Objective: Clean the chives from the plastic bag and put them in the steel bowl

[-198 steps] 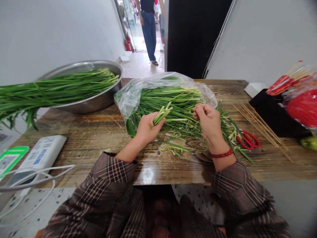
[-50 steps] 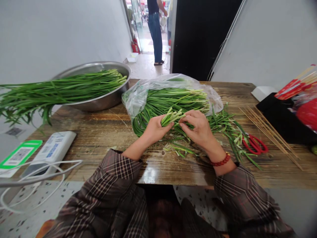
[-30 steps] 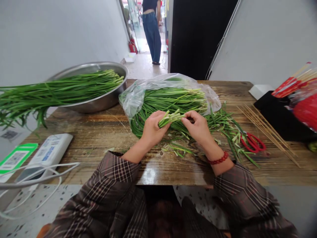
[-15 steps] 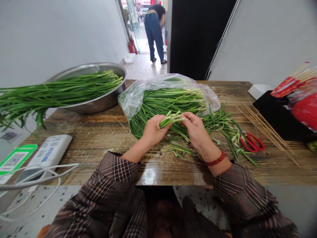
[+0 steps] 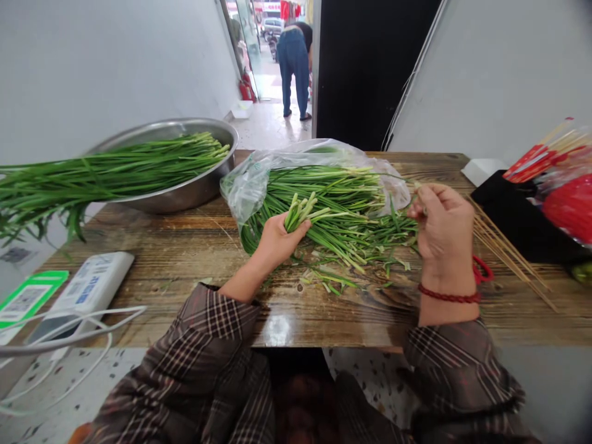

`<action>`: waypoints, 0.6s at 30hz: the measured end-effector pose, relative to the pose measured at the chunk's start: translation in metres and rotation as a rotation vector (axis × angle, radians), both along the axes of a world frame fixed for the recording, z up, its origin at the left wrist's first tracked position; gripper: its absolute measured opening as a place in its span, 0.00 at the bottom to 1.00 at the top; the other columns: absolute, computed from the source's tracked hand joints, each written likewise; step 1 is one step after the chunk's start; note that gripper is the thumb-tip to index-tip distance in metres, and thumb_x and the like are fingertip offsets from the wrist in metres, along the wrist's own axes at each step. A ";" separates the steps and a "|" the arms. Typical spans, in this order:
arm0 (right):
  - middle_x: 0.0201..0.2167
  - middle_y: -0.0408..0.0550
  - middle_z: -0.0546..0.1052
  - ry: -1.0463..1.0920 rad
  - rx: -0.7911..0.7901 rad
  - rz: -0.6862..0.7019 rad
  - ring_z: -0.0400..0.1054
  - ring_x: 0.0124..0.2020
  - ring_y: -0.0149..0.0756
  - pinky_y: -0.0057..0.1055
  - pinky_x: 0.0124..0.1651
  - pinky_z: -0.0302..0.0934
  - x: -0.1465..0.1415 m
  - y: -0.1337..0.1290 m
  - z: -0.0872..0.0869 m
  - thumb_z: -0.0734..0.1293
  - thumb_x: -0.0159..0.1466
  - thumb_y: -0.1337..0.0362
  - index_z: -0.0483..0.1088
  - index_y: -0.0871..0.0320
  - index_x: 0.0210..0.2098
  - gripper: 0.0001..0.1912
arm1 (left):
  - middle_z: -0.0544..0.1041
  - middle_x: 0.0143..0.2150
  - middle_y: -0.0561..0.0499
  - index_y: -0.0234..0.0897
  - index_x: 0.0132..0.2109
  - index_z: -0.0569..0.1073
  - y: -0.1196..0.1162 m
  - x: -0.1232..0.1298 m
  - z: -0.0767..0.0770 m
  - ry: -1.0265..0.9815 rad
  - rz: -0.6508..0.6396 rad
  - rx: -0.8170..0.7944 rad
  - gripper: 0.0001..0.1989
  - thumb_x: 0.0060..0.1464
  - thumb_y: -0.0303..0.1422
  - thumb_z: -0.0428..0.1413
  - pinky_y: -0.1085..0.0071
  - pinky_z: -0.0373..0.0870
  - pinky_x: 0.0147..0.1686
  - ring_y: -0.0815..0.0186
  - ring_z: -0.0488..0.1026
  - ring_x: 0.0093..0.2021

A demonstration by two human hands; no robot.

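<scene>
My left hand (image 5: 283,240) is closed round a small bunch of green chives (image 5: 300,213), pale cut ends pointing up. My right hand (image 5: 439,216), a red bracelet at its wrist, is raised at the right with fingers pinched; a thin strand seems to be at its fingertips, too small to make out. Between and behind the hands, a big pile of chives (image 5: 324,188) lies on a clear plastic bag (image 5: 247,185). Loose trimmings (image 5: 391,231) are strewn at the pile's right. Red-handled scissors (image 5: 483,269) are partly hidden behind my right hand.
On the left, a steel basin (image 5: 180,196) holds long chives that overhang its side. A white device (image 5: 99,280) with cables and a green-edged code card (image 5: 34,299) are at front left. Skewers (image 5: 509,253) and a black box (image 5: 522,216) are right. A person (image 5: 295,65) bends in the doorway.
My right hand has left the bunch and moved right, over the trimmings and scissors. My left hand has tilted the bunch more upright. The person in the doorway has shifted slightly.
</scene>
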State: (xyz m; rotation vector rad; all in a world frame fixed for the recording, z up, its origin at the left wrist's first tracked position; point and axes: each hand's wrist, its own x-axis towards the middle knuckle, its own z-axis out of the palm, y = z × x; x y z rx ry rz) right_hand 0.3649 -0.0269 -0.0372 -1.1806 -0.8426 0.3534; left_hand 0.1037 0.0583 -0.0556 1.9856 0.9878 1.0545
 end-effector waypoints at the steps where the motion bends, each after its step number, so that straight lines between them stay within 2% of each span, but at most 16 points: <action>1: 0.19 0.38 0.66 -0.163 -0.067 -0.082 0.60 0.21 0.27 0.30 0.29 0.61 0.010 -0.003 -0.002 0.68 0.59 0.63 0.72 0.55 0.29 0.03 | 0.71 0.23 0.54 0.34 0.27 0.73 0.000 0.000 0.001 0.000 -0.004 -0.004 0.11 0.53 0.36 0.58 0.73 0.66 0.27 0.68 0.69 0.26; 4: 0.31 0.47 0.76 -0.666 -0.266 -0.138 0.71 0.35 0.39 0.41 0.43 0.65 0.024 -0.010 -0.008 0.66 0.58 0.67 0.78 0.54 0.33 0.07 | 0.74 0.25 0.53 0.34 0.31 0.74 -0.001 0.001 0.003 -0.016 -0.027 -0.009 0.10 0.53 0.37 0.58 0.73 0.68 0.28 0.66 0.72 0.30; 5: 0.37 0.49 0.78 -0.773 -0.285 -0.125 0.71 0.41 0.43 0.45 0.48 0.64 0.023 -0.011 -0.009 0.66 0.58 0.67 0.78 0.53 0.34 0.09 | 0.75 0.26 0.52 0.34 0.32 0.75 -0.002 0.001 0.003 -0.025 -0.037 -0.010 0.10 0.53 0.37 0.58 0.73 0.68 0.29 0.65 0.73 0.31; 7: 0.44 0.51 0.78 -0.855 -0.254 -0.068 0.70 0.48 0.46 0.49 0.53 0.61 0.011 -0.010 -0.006 0.66 0.60 0.66 0.78 0.53 0.38 0.10 | 0.76 0.28 0.52 0.34 0.33 0.75 -0.003 0.002 0.004 -0.030 -0.055 -0.005 0.09 0.54 0.37 0.57 0.72 0.70 0.30 0.64 0.74 0.33; 10: 0.41 0.48 0.79 -0.797 -0.195 0.192 0.72 0.44 0.41 0.43 0.51 0.64 -0.021 -0.006 0.002 0.67 0.62 0.61 0.76 0.52 0.44 0.11 | 0.77 0.28 0.51 0.35 0.33 0.76 -0.005 0.003 0.005 -0.029 -0.077 0.016 0.09 0.54 0.37 0.58 0.70 0.71 0.32 0.62 0.75 0.33; 12: 0.35 0.46 0.79 -0.782 -0.157 0.307 0.72 0.39 0.38 0.40 0.47 0.64 -0.041 -0.004 0.005 0.68 0.62 0.60 0.76 0.52 0.41 0.09 | 0.77 0.28 0.51 0.35 0.34 0.76 -0.005 0.004 0.005 -0.022 -0.087 0.038 0.09 0.55 0.37 0.57 0.70 0.71 0.32 0.63 0.74 0.34; 14: 0.31 0.45 0.79 -0.813 -0.105 0.308 0.71 0.35 0.37 0.38 0.45 0.63 -0.054 -0.002 0.004 0.67 0.63 0.61 0.76 0.53 0.35 0.05 | 0.77 0.28 0.52 0.35 0.34 0.77 -0.006 0.004 0.004 0.011 -0.092 0.063 0.09 0.55 0.36 0.56 0.71 0.70 0.33 0.64 0.73 0.33; 18: 0.27 0.46 0.77 -0.878 -0.065 0.191 0.69 0.33 0.37 0.38 0.42 0.61 -0.063 0.001 -0.002 0.65 0.64 0.62 0.74 0.54 0.29 0.09 | 0.73 0.26 0.53 0.36 0.31 0.76 -0.007 0.005 0.004 0.137 -0.116 0.178 0.09 0.55 0.35 0.57 0.72 0.66 0.32 0.67 0.69 0.30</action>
